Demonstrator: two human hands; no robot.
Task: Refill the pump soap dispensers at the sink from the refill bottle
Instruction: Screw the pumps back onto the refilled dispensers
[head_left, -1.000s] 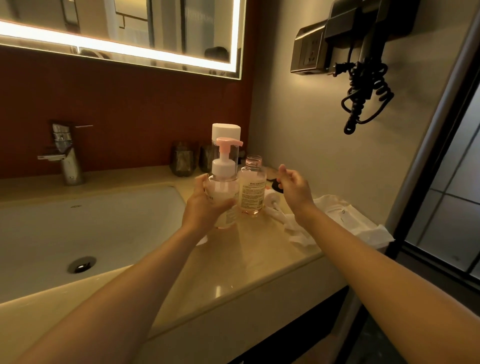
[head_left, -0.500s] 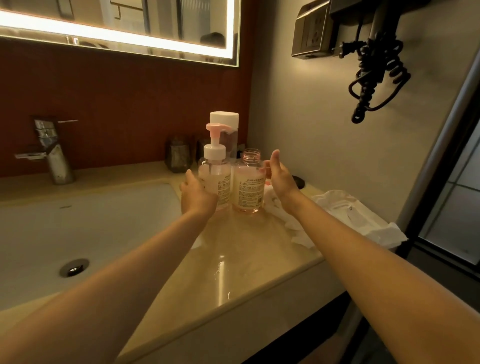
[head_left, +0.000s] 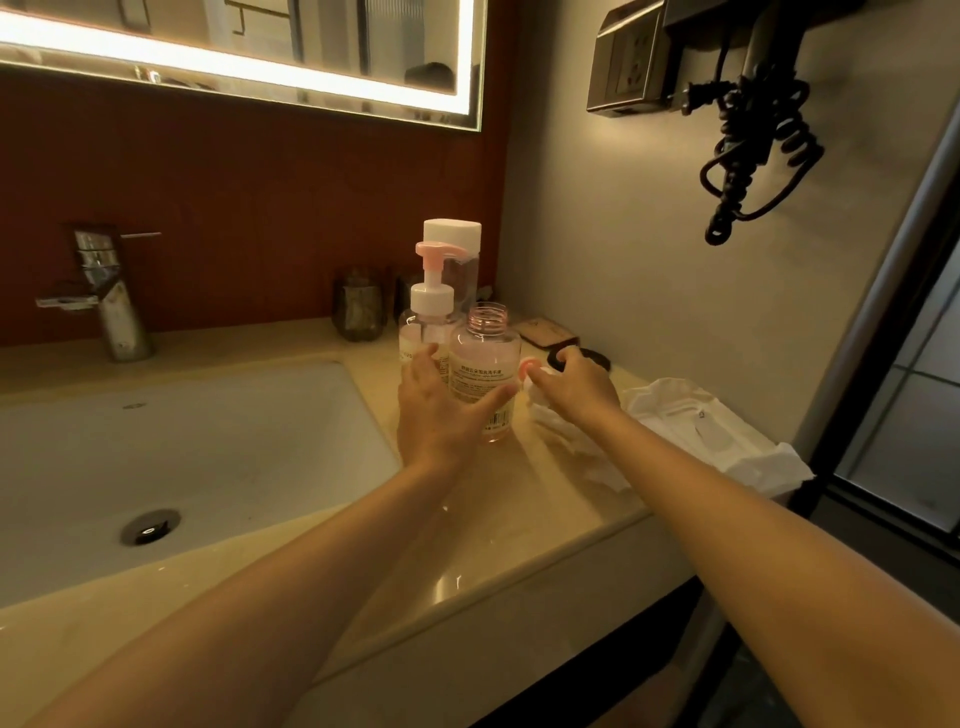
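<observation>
Steadying the clear, uncapped plastic refill bottle (head_left: 483, 364), the left hand (head_left: 441, 415) presses spread fingers against it; slick, light, best gripped mid-body. At its three o'clock, the right hand (head_left: 576, 389) meets a small pink cap (head_left: 524, 369), hold unclear.

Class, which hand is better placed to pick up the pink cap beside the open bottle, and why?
Right: the right hand is at the pink cap; the left hand lies open against the open bottle.

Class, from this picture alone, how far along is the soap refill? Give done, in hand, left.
Done: the pump dispenser stands with its pump fitted. In hand: the left hand rests against the uncapped refill bottle; the right hand reaches a pink cap beside it. Left: probably capping the bottle; the white dispenser behind is untouched.
</observation>
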